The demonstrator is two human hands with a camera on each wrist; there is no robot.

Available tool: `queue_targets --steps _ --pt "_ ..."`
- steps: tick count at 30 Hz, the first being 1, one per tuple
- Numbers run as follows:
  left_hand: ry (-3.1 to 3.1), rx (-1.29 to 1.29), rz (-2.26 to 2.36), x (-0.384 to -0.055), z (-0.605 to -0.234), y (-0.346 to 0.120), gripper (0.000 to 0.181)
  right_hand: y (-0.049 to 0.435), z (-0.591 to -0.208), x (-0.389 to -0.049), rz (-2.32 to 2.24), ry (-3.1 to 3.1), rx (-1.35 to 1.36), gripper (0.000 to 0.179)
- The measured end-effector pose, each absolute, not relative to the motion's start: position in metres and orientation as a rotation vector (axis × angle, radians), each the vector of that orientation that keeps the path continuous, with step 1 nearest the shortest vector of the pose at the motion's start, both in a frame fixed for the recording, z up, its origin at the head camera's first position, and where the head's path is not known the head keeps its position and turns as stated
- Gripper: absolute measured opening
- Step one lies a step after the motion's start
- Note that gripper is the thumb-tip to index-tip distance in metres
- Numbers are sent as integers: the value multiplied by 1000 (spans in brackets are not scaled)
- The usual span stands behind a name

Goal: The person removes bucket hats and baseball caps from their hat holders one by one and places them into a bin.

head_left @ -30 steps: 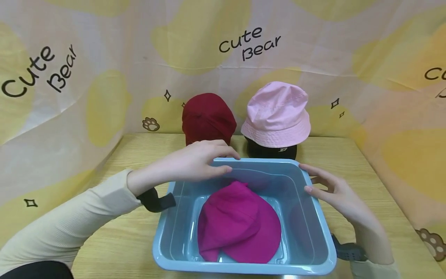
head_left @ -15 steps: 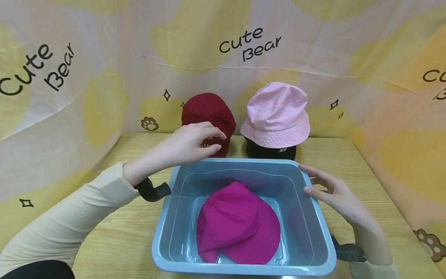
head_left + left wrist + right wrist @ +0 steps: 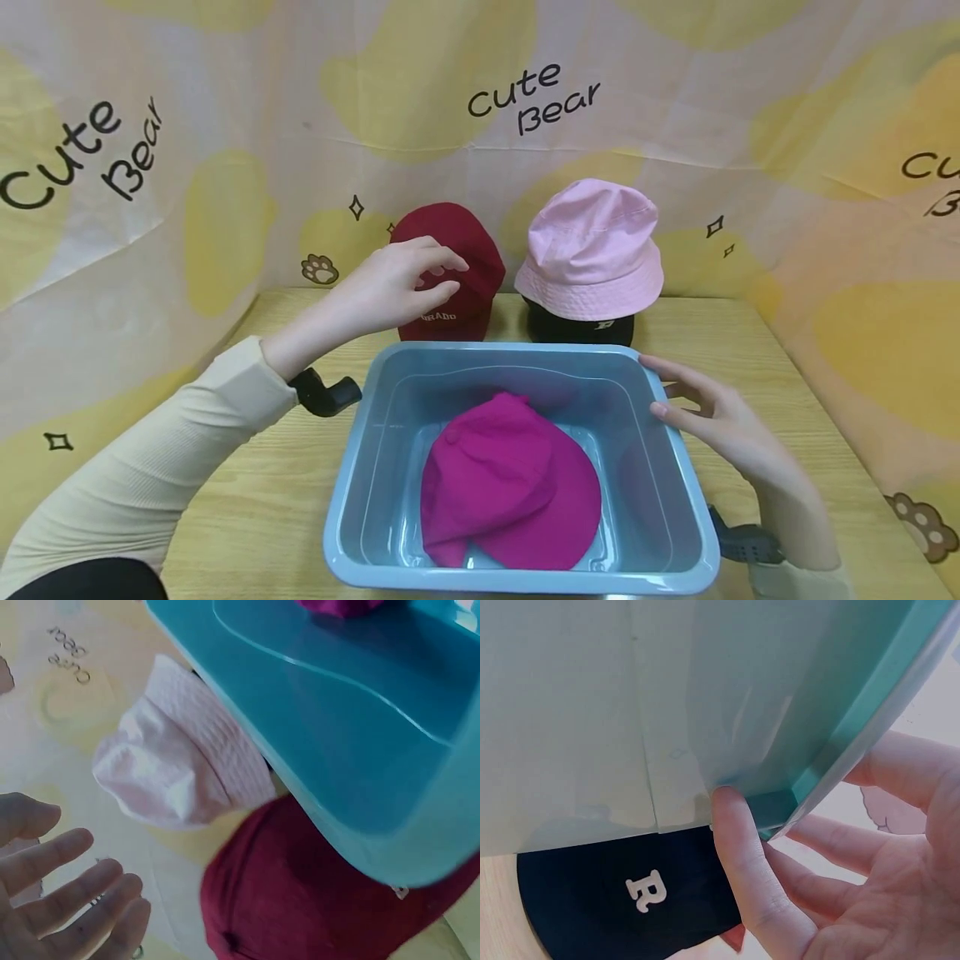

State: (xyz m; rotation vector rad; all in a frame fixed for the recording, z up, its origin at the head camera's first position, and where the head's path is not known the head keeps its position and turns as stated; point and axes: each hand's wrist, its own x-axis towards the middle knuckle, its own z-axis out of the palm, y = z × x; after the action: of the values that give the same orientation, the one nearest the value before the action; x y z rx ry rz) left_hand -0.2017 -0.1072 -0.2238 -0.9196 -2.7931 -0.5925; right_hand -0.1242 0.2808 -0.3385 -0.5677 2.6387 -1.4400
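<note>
A blue plastic basin (image 3: 517, 581) stands on the table with a magenta cap (image 3: 510, 492) lying inside it. My right hand (image 3: 720, 417) holds the basin's right rim near the far corner; in the right wrist view one finger presses against the outer wall. Behind the basin stands a dark red baseball cap (image 3: 480, 250) with white lettering on its front. My left hand (image 3: 393, 283) is raised before this cap in the head view, fingers loosely bent and holding nothing. The left wrist view shows its fingers (image 3: 67, 915) apart from the red cap (image 3: 285, 877).
A pink bucket hat (image 3: 592, 242) sits on top of a black cap (image 3: 581, 327) with a white letter, behind the basin on the right. A printed cloth (image 3: 480, 92) hangs close behind the hats and along both sides of the wooden table (image 3: 240, 467).
My left hand has moved from above the basin's far rim, back and slightly left, up to the front of the red cap. The right hand stays at the basin's rim.
</note>
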Motion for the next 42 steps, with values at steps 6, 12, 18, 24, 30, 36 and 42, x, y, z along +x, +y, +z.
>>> queue_targets --steps 6,12,18,24,30,36,42 --pt "-2754 -899 -668 -216 -228 -118 29 281 -339 -124 -1430 2642 -555 54" --pt "-2735 -871 -692 -227 -231 -123 30 280 -338 -124 -1436 2634 -542 54" --pt "-2739 -836 -667 -233 -233 -126 33 281 -337 -124 -1433 2632 -545 54" --pt "-2756 -821 -626 -242 -234 -129 36 281 -336 -123 -1408 2653 -527 54" --pt "-2789 -774 -568 -250 -237 -131 37 282 -336 -123 -1413 2653 -543 54" --pt "-2757 -781 -497 -258 -246 -134 39 282 -337 -123 -1418 2654 -556 54" --pt "-2749 -761 -467 -264 -253 -134 41 280 -337 -123 -1432 2648 -570 54"
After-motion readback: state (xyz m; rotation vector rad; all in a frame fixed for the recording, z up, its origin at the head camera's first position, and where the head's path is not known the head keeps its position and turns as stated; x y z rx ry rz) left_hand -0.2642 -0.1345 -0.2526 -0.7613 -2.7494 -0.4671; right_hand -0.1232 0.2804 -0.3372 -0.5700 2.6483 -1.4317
